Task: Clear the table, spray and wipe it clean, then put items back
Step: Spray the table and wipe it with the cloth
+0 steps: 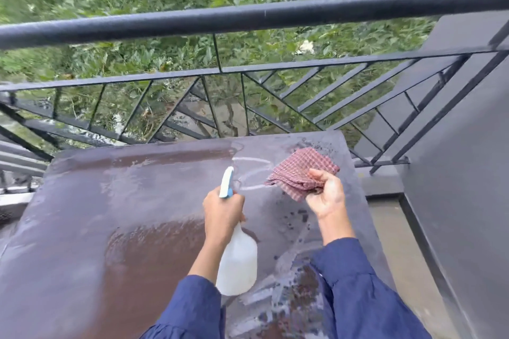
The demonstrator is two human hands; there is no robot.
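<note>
A brown table [110, 228] fills the lower view, its top wet and streaked with spray. My left hand [221, 215] grips the neck of a white spray bottle [238, 264] with a white and blue nozzle pointing toward the far side of the table. My right hand [326, 195] holds a folded red-and-white checked cloth [300, 170] just above the table's far right part, near white curved wipe marks. Both forearms wear blue sleeves.
A black metal railing [248, 19] with slanted bars runs right behind the table's far edge, green trees beyond it. A dark grey wall [454, 173] stands close on the right, with a narrow strip of floor [407, 256] between it and the table.
</note>
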